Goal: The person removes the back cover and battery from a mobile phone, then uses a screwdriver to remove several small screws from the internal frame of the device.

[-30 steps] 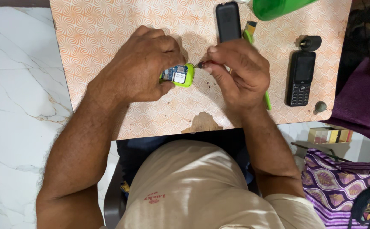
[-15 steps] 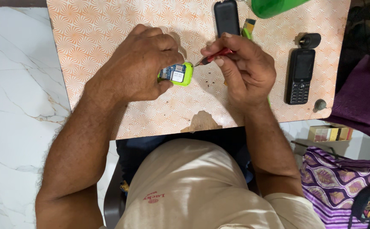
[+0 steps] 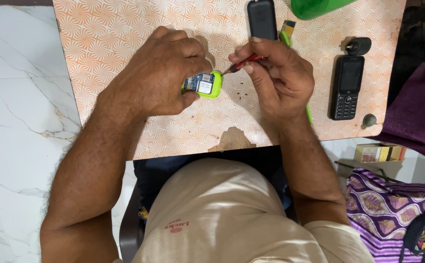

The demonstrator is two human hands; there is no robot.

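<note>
My left hand (image 3: 164,73) grips a small lime-green device (image 3: 205,84) with its circuit board exposed, pressing it against the patterned tabletop (image 3: 115,34). My right hand (image 3: 276,78) holds a thin red-handled screwdriver (image 3: 241,63), its tip touching the device's right edge. A few tiny dark screws (image 3: 241,90) lie on the table just right of the device, under my right hand.
A black keypad phone (image 3: 347,86) lies at the right with a small black part (image 3: 358,46) above it. Another black phone (image 3: 261,18) lies at the top. A green container (image 3: 319,7) sits at the top edge. Purple cloth (image 3: 393,209) lies at lower right.
My right hand has turned the red screwdriver and brought its tip up to the green device's edge. My left hand keeps its grip on the device.
</note>
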